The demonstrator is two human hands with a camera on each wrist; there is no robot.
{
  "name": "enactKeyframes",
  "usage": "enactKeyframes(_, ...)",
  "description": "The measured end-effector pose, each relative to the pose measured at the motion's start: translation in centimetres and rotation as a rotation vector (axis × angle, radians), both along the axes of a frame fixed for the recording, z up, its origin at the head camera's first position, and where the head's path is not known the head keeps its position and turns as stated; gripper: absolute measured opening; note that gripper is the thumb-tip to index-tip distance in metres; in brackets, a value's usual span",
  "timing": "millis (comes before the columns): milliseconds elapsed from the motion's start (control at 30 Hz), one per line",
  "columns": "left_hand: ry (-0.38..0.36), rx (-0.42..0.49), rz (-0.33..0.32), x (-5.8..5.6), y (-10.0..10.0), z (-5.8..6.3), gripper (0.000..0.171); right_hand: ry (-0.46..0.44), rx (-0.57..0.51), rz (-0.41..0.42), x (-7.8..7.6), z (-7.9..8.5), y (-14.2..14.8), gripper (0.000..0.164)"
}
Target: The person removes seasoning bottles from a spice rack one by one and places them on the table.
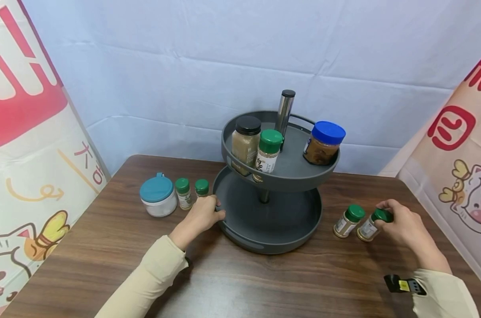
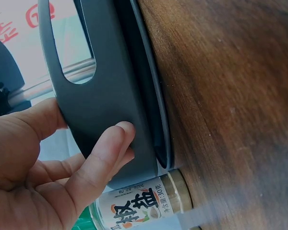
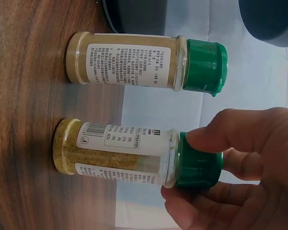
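Note:
A dark grey two-tier turntable rack [image 1: 264, 236] stands mid-table. At the left of its lower tray, my left hand [image 1: 200, 216] pinches the rim, with fingers [image 2: 103, 151] against the outer wall in the left wrist view. Right of the rack, my right hand [image 1: 405, 223] holds a spice bottle [image 3: 110, 151] by its green cap, thumb on one side and fingers on the other. That bottle is upright, at the tabletop. Beside it, apart, stands a second green-capped spice bottle [image 3: 129, 62]. Close to my left hand is another spice bottle [image 2: 134, 206], partly hidden in the head view.
The upper tray bears a black-lidded jar [image 1: 245, 143], a green-capped bottle [image 1: 268, 152] and a blue-lidded jar [image 1: 323, 143] around a metal post [image 1: 285, 110]. At the left are a teal-lidded container [image 1: 157, 196] and a small green-capped bottle [image 1: 183, 194]. Cloth [image 1: 164, 88] hangs behind.

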State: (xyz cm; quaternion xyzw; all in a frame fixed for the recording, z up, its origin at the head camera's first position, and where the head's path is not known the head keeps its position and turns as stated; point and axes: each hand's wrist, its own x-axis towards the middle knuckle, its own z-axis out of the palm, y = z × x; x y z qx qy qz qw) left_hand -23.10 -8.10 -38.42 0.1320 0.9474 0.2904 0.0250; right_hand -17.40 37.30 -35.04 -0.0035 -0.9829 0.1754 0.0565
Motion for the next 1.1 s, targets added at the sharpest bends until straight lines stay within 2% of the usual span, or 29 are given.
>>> enactKeyframes(133, 0.013, 0.002, -0.008, -0.1, 0.0, -0.1, 0.019, -0.016, 0.012, 0.025, 0.0, 0.3, 0.1, 0.042)
enactKeyframes(333, 0.021, -0.004, -0.010, 0.0, 0.0, -0.1, 0.019, -0.111, 0.076, 0.164, 0.0, 1.6, 0.1, 0.062)
enactKeyframes(433, 0.018, -0.007, -0.009, -0.1, -0.1, -0.1, 0.020, -0.138, 0.107, 0.199, -0.1, 2.3, -0.1, 0.067)
enactKeyframes(867, 0.006, 0.001, -0.011, -0.1, -0.1, -0.2, 0.020, -0.134, 0.138, 0.217, -0.8, 3.8, -0.8, 0.066)
enactKeyframes(1100, 0.013, 0.015, -0.017, -0.2, -0.1, -0.4, 0.019, -0.055, 0.168, 0.281, -1.5, 5.8, -1.6, 0.063)
